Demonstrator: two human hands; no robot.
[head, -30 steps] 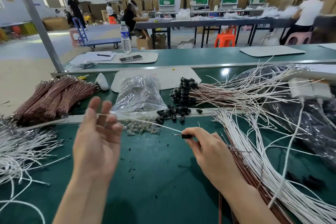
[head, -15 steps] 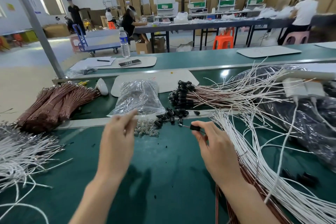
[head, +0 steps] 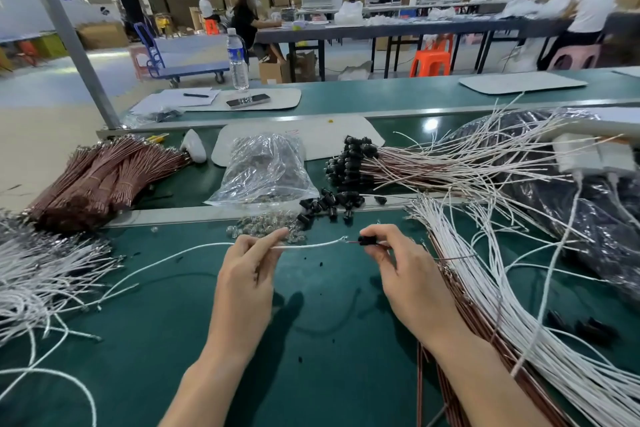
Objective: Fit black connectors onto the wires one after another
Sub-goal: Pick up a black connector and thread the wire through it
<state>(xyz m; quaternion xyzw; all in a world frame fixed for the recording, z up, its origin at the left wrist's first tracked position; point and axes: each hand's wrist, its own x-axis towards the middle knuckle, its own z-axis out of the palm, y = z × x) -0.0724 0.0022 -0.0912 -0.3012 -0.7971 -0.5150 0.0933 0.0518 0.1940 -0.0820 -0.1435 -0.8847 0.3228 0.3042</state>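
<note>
Left hand [head: 247, 274] sits at the centre of the frame, thumb and forefinger pinching a white wire [head: 311, 245] a little way back from its free end, the other fingers curled under. That wire trails off to the left across the green bench [head: 329, 340] towards a loose heap of white wires [head: 41, 270] at the left edge.

Just to the right, the right hand [head: 412, 274] pinches a small black connector [head: 366, 240] between thumb and fingertips. A short reddish tip pokes out of the connector's left side. The metal end of the white wire points at the connector and lies just beside it; I cannot tell whether it touches.

Above the hands, on the metal strip across the bench, lies a scatter of loose black connectors [head: 325, 203], with a small pile of clear parts [head: 263, 227] beside it. Behind those stands a crumpled clear plastic bag [head: 266, 166]. To its right a bunch of brown wires with black connectors on their ends [head: 353, 159] fans out towards the upper right. Tied brown wire bundles [head: 104, 173] lie at the middle left. A thick sweep of white wires [head: 519, 305] runs down the right side, partly over a black plastic sack [head: 571, 211]. On the far bench stand a water bottle [head: 238, 59] and a phone [head: 248, 100].
</note>
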